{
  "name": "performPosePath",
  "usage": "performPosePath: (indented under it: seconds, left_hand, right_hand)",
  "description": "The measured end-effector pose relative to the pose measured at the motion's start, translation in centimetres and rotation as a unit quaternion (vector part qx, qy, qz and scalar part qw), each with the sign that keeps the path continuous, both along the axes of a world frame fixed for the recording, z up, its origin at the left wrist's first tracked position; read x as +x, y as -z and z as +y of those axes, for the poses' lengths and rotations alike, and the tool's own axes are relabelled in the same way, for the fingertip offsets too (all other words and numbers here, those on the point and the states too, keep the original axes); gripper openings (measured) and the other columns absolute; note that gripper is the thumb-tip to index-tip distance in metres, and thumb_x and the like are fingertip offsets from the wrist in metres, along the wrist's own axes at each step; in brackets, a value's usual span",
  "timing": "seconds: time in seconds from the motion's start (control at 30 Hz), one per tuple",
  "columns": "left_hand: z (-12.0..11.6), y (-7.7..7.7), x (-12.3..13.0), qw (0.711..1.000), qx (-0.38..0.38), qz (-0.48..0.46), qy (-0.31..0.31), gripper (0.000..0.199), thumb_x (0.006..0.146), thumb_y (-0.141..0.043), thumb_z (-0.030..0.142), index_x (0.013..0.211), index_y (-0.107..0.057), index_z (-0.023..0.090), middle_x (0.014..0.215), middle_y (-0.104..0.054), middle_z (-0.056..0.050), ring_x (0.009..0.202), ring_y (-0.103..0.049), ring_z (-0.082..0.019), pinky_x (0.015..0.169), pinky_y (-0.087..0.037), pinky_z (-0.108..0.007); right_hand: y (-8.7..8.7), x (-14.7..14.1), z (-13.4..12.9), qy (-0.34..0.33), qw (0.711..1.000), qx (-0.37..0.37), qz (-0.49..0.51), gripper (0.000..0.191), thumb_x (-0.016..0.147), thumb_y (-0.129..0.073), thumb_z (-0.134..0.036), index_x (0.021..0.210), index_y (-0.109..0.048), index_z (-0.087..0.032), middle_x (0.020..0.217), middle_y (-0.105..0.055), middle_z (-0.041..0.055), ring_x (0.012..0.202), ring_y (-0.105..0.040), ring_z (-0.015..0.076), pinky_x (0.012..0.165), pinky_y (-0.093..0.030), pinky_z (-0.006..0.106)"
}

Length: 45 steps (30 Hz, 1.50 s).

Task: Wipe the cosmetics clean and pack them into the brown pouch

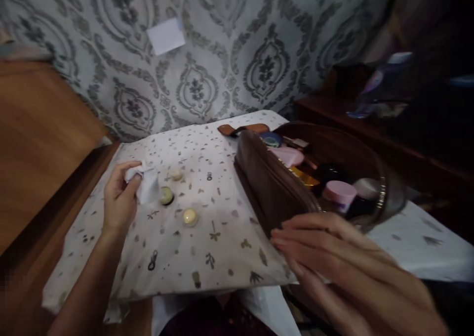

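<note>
Crumpled white tissue is pinched in my left hand, above the left side of the patterned tablecloth. Just right of it sit a small greenish round jar, a pale jar and a jar with a shiny yellow top. My right hand is stretched out with its fingers together, at the near corner of an unzipped brown cosmetics bag. Inside the bag lie a pink-lidded jar, a pink item and other cosmetics. Whether the right fingertips press on the bag is hard to tell.
A brown strap lies behind the bag. Wooden furniture borders the table on the left. At the right stands a dark red cabinet with a clear bottle on it. Patterned wallpaper covers the back wall.
</note>
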State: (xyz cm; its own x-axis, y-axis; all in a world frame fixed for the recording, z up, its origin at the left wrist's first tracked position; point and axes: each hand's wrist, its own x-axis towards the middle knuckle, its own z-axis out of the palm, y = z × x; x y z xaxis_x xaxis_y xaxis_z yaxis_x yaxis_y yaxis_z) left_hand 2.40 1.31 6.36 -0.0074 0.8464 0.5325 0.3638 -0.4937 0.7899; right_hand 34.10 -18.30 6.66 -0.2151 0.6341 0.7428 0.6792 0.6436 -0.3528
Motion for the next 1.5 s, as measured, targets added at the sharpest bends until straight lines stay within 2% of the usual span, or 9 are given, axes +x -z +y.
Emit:
performPosePath:
  seconds: [0.13, 0.27, 0.47, 0.67, 0.83, 0.97, 1.13, 1.3, 1.5]
  left_hand:
    - [2.5, 0.2, -3.9, 0.99, -0.072, -0.111, -0.049, 0.029, 0.068, -0.066, 0.027, 0.095, -0.064, 0.019, 0.078, -0.056, 0.003, 0.058, -0.044, -0.009, 0.049, -0.032, -0.019]
    - [3.0, 1.5, -5.2, 0.991, -0.116, 0.003, -0.07, 0.03, 0.07, -0.055, 0.026, 0.096, -0.066, 0.018, 0.064, -0.051, 0.003, 0.052, -0.039, -0.012, 0.047, -0.028, -0.022]
    - [1.7, 4.1, -3.7, 0.96, -0.032, 0.276, 0.04, 0.038, 0.089, -0.053, 0.043, 0.117, -0.061, 0.019, 0.122, -0.06, -0.012, 0.104, -0.057, -0.026, 0.089, -0.049, -0.037]
    - [0.9, 6.6, -2.0, 0.902, -0.01, 0.426, 0.065, 0.049, 0.093, -0.055, 0.042, 0.134, -0.049, 0.016, 0.122, -0.052, -0.014, 0.117, -0.051, -0.032, 0.101, -0.046, -0.048]
    - [0.9, 6.9, -1.9, 0.941, -0.024, 0.329, 0.077, 0.041, 0.092, -0.055, 0.034, 0.129, -0.054, 0.017, 0.116, -0.054, -0.012, 0.111, -0.054, -0.027, 0.099, -0.048, -0.043]
    - [0.5, 5.8, -0.7, 0.976, -0.131, 0.118, 0.124, 0.044, 0.09, -0.062, 0.043, 0.125, -0.058, 0.018, 0.116, -0.061, -0.009, 0.097, -0.059, -0.021, 0.084, -0.051, -0.033]
    - [0.6, 5.3, 2.9, 0.938, -0.195, -0.157, 0.239, 0.047, 0.081, -0.073, 0.047, 0.118, -0.064, 0.018, 0.107, -0.067, -0.005, 0.097, -0.061, -0.018, 0.086, -0.048, -0.026]
    - [1.0, 6.8, 4.8, 0.939, -0.188, -0.181, 0.226, 0.046, 0.08, -0.074, 0.046, 0.116, -0.067, 0.018, 0.11, -0.069, -0.006, 0.104, -0.062, -0.02, 0.094, -0.046, -0.028]
    - [0.5, 7.5, 4.5, 0.964, -0.17, -0.103, 0.176, 0.044, 0.08, -0.071, 0.045, 0.115, -0.067, 0.018, 0.105, -0.072, -0.005, 0.094, -0.064, -0.018, 0.088, -0.049, -0.028]
  right_hand:
    - [1.3, -4.9, 3.7, -0.095, 0.995, -0.002, 0.027, 0.022, 0.091, -0.058, -0.008, 0.108, -0.068, -0.018, 0.09, -0.073, 0.0053, 0.09, -0.065, 0.0179, 0.076, -0.058, 0.031]
    - [3.1, -8.3, 7.9, -0.087, 0.984, -0.141, 0.062, 0.021, 0.094, -0.053, -0.017, 0.104, -0.071, -0.017, 0.091, -0.072, 0.0071, 0.088, -0.065, 0.0195, 0.076, -0.056, 0.035]
    - [4.9, -11.5, 13.1, -0.034, 0.918, -0.365, 0.149, 0.026, 0.088, -0.054, -0.019, 0.108, -0.071, -0.013, 0.1, -0.074, 0.0096, 0.088, -0.067, 0.0183, 0.078, -0.053, 0.032]
    - [7.5, -13.6, 15.8, -0.051, 0.901, -0.383, 0.2, 0.028, 0.088, -0.054, -0.02, 0.108, -0.069, -0.01, 0.1, -0.072, 0.011, 0.094, -0.066, 0.0189, 0.086, -0.053, 0.033]
    - [9.2, -13.5, 16.0, -0.07, 0.89, -0.375, 0.25, 0.033, 0.088, -0.056, -0.026, 0.113, -0.066, -0.007, 0.108, -0.07, 0.0135, 0.096, -0.065, 0.0194, 0.091, -0.051, 0.034]
    - [9.4, -13.1, 16.0, -0.1, 0.876, -0.369, 0.295, 0.04, 0.09, -0.058, -0.037, 0.118, -0.064, -0.01, 0.116, -0.068, 0.0139, 0.105, -0.064, 0.0207, 0.097, -0.049, 0.035]
    - [9.5, -13.2, 16.6, -0.166, 0.825, -0.353, 0.408, 0.057, 0.087, -0.061, -0.057, 0.127, -0.063, -0.016, 0.114, -0.068, 0.0085, 0.105, -0.064, 0.021, 0.091, -0.054, 0.033]
    - [10.2, -12.7, 16.9, -0.182, 0.784, -0.354, 0.476, 0.06, 0.079, -0.072, -0.057, 0.126, -0.065, -0.02, 0.108, -0.069, 0.0068, 0.093, -0.065, 0.0204, 0.076, -0.06, 0.033]
    - [10.9, -13.1, 17.1, -0.166, 0.804, -0.335, 0.463, 0.065, 0.071, -0.08, -0.045, 0.129, -0.063, -0.021, 0.12, -0.068, 0.0066, 0.104, -0.065, 0.0224, 0.088, -0.057, 0.036]
